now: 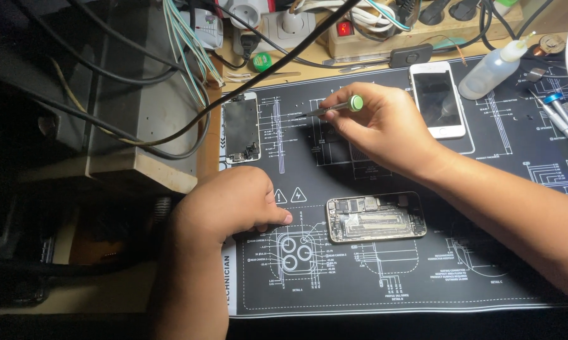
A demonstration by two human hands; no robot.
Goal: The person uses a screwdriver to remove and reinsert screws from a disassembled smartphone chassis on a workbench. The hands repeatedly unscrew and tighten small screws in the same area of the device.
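An opened phone body (376,217) with its insides showing lies on a black printed work mat (422,277). My left hand (233,204) rests on the mat just left of it, fingers curled and holding nothing that I can see. My right hand (378,123) hovers above the mat farther back and grips a small screwdriver (337,107) with a green cap, its tip pointing left. A detached phone screen (241,129) lies face down at the mat's left edge.
A white phone (437,99) lies face up behind my right hand. A squeeze bottle (494,68) and more screwdrivers (564,116) sit at the right. Power strips, plugs and cables (284,25) crowd the back edge. A dark machine (107,94) stands left.
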